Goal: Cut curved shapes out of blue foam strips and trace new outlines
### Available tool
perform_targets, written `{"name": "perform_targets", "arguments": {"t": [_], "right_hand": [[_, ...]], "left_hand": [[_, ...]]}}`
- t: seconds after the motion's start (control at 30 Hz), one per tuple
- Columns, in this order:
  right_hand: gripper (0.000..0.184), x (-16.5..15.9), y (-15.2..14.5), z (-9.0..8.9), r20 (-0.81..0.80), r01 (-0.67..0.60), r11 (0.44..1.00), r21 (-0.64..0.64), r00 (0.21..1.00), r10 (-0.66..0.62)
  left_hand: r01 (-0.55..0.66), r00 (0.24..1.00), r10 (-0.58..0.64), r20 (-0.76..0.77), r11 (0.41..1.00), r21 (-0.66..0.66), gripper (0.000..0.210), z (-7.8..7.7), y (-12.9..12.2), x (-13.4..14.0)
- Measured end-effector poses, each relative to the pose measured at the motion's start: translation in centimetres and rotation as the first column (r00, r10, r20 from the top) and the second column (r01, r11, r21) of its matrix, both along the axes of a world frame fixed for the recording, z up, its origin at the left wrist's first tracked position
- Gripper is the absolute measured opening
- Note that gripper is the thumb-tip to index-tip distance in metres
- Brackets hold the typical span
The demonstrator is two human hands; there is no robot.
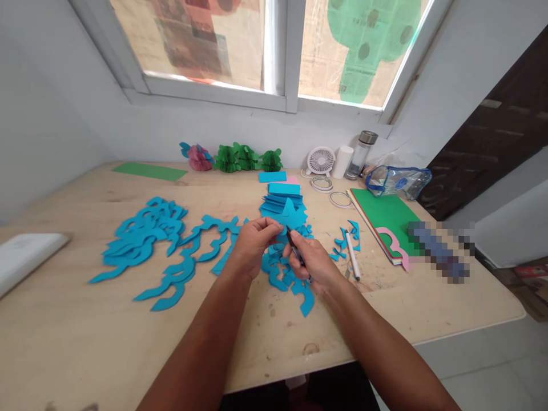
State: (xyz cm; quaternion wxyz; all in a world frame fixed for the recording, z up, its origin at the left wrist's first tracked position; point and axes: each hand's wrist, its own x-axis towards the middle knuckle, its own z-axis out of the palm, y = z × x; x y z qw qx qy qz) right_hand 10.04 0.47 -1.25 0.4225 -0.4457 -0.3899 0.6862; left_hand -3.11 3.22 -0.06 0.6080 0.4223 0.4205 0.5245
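Note:
My left hand (257,242) is closed, thumb and fingers pinching a piece of blue paper (289,211) whose pointed end stands up above the fingertips. Close beside it, my right hand (310,260) grips dark-handled scissors (295,248), with their tip at the paper; the blades are mostly hidden. Under and around both hands lie cut blue paper strips (305,297) with wavy edges. Just beyond the hands sits a stack of folded blue paper (278,202).
Wavy blue cut-outs (141,234) heap up on the left. Small blue scraps (342,242) and a white pen (353,254) lie at right, near green paper sheets (385,214). Along the back stand paper flowers (246,158), a small fan (321,161) and a glass bottle (362,155).

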Motion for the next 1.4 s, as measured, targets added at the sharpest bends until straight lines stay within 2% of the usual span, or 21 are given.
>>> {"name": "perform_targets", "arguments": {"t": [0.5,0.83,1.1,1.4], "right_hand": [[0.049,-0.2,-0.1,0.2,0.016,0.007,1.000,-0.017,1.000,-0.006],[0.051,-0.4,0.0,-0.1,-0.020,0.091,0.996,-0.001,0.996,-0.091],[0.052,-0.5,-0.1,-0.1,-0.031,0.098,0.995,0.003,0.995,-0.098],[0.052,-0.3,0.0,-0.2,-0.030,0.077,0.997,-0.006,0.997,-0.077]], "left_hand": [[-0.034,0.999,0.034,-0.001,0.999,-0.012,0.018,0.4,-0.2,0.0],[-0.063,0.996,0.063,0.062,0.998,0.003,0.024,-0.4,-0.2,1.0],[-0.116,0.993,0.116,0.038,0.993,-0.008,0.026,-0.8,-0.2,1.4],[-0.084,0.995,0.085,-0.049,0.996,0.026,0.022,-0.6,-0.1,1.1]]}}
